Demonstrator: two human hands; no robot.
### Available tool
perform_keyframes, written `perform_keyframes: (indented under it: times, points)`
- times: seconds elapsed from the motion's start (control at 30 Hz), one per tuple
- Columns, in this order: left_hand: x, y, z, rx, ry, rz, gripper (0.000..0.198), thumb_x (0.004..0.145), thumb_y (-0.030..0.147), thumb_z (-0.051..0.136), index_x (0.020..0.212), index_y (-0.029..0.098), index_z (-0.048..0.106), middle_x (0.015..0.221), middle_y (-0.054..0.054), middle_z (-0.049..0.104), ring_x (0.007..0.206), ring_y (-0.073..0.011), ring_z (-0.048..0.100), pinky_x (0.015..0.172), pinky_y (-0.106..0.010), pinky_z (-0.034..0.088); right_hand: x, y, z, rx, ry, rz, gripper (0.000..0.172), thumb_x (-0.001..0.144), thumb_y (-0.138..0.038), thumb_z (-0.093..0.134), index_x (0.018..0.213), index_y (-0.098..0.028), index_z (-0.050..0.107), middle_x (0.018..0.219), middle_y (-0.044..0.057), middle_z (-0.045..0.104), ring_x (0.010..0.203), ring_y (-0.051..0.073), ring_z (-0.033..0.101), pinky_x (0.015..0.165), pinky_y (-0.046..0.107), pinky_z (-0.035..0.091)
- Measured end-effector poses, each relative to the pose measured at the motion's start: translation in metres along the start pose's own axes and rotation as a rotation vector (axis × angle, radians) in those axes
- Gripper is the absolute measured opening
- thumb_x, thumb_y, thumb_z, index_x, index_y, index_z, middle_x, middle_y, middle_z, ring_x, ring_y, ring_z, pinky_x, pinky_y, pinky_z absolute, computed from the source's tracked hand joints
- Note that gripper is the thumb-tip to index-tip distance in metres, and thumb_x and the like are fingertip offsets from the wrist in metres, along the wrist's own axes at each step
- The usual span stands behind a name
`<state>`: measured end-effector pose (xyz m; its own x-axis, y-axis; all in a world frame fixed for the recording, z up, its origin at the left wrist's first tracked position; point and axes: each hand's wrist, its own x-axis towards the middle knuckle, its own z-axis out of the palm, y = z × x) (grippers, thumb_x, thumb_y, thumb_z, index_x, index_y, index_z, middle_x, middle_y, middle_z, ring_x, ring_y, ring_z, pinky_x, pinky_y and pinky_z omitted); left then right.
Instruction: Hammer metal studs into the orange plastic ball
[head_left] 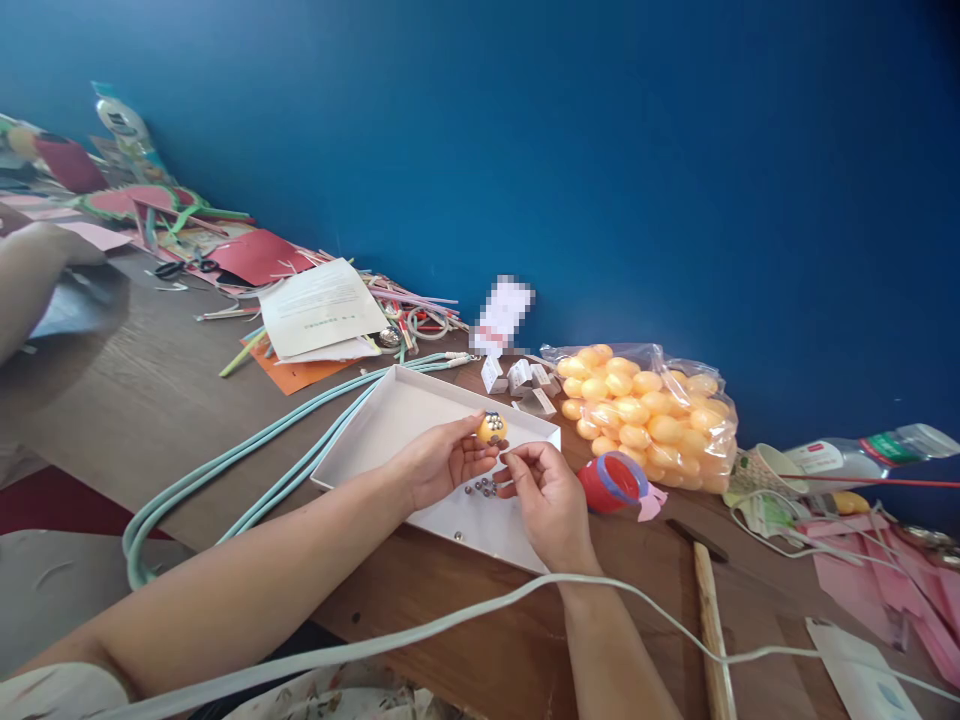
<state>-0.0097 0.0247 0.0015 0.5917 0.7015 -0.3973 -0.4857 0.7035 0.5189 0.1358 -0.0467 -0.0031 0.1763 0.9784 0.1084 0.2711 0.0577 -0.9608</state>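
A white cord [465, 625] crosses just in front of the forearms, nearest of all. Beyond it, over the white tray [405, 415] on the desk [150, 400], the left hand [439, 462] pinches a small orange ball [492, 429] studded with dark beads. The right hand [547, 500], fingertips closed on something too small to tell, hovers just above loose metal beads [481, 488] lying in the tray. Right of the tray sit a red tape roll [611, 483] and a bag of orange balls [649, 415].

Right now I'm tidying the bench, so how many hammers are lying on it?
1. The hammer lies on the wooden table right of the white tray, handle toward the camera, near the right hand. Clutter may hide others.
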Motion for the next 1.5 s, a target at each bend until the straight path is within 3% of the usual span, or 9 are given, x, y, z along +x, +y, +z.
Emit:
perform_keyframes:
  times: [0.3,0.5,0.77,1.0,1.5]
  points:
    - [-0.005,0.002,0.004,-0.003,0.007,-0.041,0.027,0.091,0.026,0.051,0.082,0.004,0.064,0.068,-0.010,0.065,0.057,-0.0093,0.063,0.059,-0.016,0.056,-0.002,-0.014,0.006,0.315,0.027,0.044,0.018,0.081,-0.035,0.066,0.081,-0.019,0.057,0.058,-0.004,0.061,0.049,0.010,0.057,0.051,0.024,0.052]
    - [-0.005,0.002,0.004,0.031,-0.007,-0.069,0.030,0.091,0.030,0.050,0.082,0.005,0.065,0.070,-0.010,0.066,0.053,-0.0087,0.062,0.057,-0.016,0.056,-0.003,-0.011,0.008,0.415,0.084,0.030,0.019,0.079,-0.035,0.069,0.077,-0.019,0.059,0.061,-0.004,0.062,0.041,0.007,0.053,0.043,0.020,0.047]
    - [-0.007,0.002,0.007,0.128,0.009,-0.125,0.035,0.091,0.037,0.049,0.084,0.006,0.065,0.067,-0.007,0.064,0.052,-0.0090,0.061,0.052,-0.016,0.055,0.000,-0.002,0.005,0.509,0.006,0.099,0.014,0.080,-0.031,0.068,0.080,-0.018,0.065,0.065,-0.003,0.063,0.048,0.006,0.055,0.045,0.018,0.048]
    - [-0.004,-0.002,0.002,0.191,-0.051,-0.102,0.038,0.089,0.041,0.051,0.077,0.008,0.065,0.071,-0.008,0.065,0.057,-0.0099,0.061,0.056,-0.018,0.054,-0.001,-0.006,0.005,0.534,-0.017,0.121,0.013,0.077,-0.028,0.071,0.085,-0.019,0.066,0.074,0.000,0.067,0.054,0.008,0.057,0.046,0.019,0.050]
    - [-0.007,-0.006,0.002,0.361,-0.087,-0.003,0.039,0.086,0.045,0.055,0.079,0.008,0.066,0.076,-0.009,0.066,0.057,-0.0092,0.059,0.055,-0.019,0.053,0.004,-0.008,0.003,0.692,-0.011,0.268,0.016,0.068,-0.026,0.077,0.076,-0.018,0.067,0.063,-0.001,0.066,0.040,0.003,0.045,0.033,0.011,0.038]
